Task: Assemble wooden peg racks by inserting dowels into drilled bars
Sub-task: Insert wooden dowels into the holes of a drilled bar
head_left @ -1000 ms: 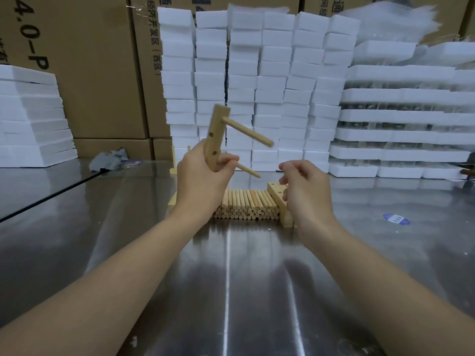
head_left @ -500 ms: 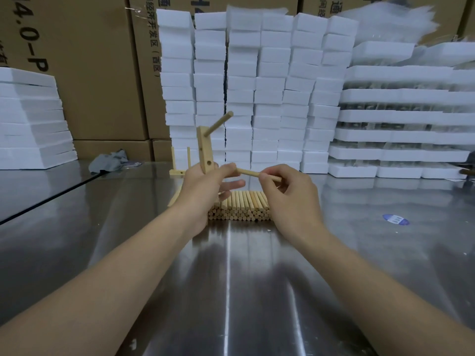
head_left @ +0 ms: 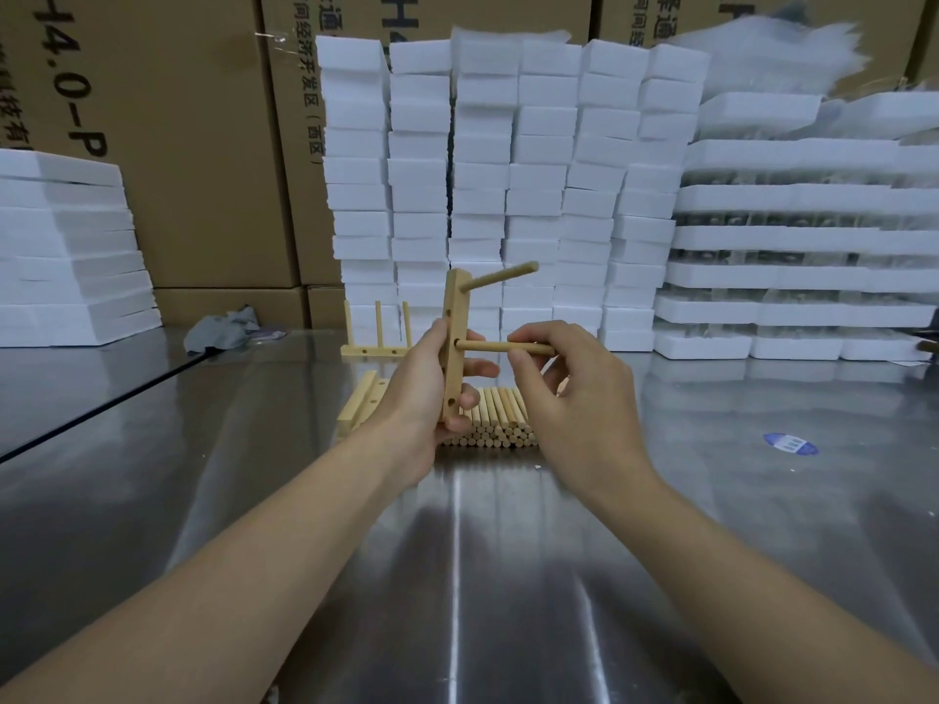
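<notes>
My left hand (head_left: 424,388) grips a drilled wooden bar (head_left: 454,317) held upright above the table. One dowel (head_left: 500,275) sticks out of its top hole to the right. My right hand (head_left: 574,393) pinches a second dowel (head_left: 485,346), whose left end sits at the bar's middle hole. The bar's bottom hole is empty. A stack of loose dowels (head_left: 500,419) lies on the table behind my hands. Drilled bars (head_left: 358,406) lie left of that stack, partly hidden by my left hand.
A finished rack (head_left: 377,337) with three upright pegs stands further back. White foam blocks (head_left: 508,185) and foam trays (head_left: 792,256) are stacked along the back, with cardboard boxes (head_left: 203,144) behind. A grey rag (head_left: 221,328) lies at the left. The table (head_left: 457,576) is shiny metal.
My right hand picked up a dowel and brought it leftward to the bar's middle hole. My left hand turned the bar upright and lifted it slightly.
</notes>
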`<state>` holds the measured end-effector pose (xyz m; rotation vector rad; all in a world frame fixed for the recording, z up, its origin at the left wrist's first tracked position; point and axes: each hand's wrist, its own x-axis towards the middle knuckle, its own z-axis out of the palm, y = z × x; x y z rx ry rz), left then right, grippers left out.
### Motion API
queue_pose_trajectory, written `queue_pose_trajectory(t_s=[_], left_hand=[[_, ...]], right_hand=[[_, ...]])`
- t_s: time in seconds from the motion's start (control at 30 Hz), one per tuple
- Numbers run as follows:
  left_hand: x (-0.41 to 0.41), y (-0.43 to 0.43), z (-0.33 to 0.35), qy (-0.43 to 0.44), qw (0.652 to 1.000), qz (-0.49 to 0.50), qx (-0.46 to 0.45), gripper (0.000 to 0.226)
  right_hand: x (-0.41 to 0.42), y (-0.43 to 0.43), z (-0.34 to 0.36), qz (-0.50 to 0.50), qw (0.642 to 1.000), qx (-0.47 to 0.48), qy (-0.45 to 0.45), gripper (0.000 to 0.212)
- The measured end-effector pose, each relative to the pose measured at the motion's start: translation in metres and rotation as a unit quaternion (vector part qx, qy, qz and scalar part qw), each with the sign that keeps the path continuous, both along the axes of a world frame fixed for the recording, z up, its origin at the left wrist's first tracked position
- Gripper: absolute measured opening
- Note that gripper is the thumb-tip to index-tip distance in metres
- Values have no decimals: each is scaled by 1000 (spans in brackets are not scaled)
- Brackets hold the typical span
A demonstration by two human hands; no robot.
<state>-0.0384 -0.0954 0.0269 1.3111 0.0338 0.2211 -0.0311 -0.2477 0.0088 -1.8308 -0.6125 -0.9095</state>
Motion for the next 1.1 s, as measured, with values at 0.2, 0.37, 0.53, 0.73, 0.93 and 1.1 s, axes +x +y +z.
queue_pose_trajectory(t_s=[0.2, 0.37, 0.53, 0.73, 0.93, 1.1], left_hand=[[1, 2, -2, 0, 999, 2, 38, 42], [2, 1, -2, -3, 999, 1, 34, 43], [3, -3, -1, -31, 998, 13, 62, 46], [3, 9, 5, -123, 968, 51, 211, 43], [1, 13, 6, -156, 954, 42, 253, 42], [1, 1, 2, -131, 975, 9, 178, 30]], right_hand=[[2, -1, -2, -16, 1000, -7, 13, 8], [1, -5, 1, -21, 999, -24, 41, 16], [-3, -5, 5, -37, 995, -43, 81, 54], [-10, 4, 12, 94, 968, 53, 226, 58], [-6, 2, 17, 169, 916, 146, 334, 59], [-5, 0, 14, 174, 940, 174, 236, 44]])
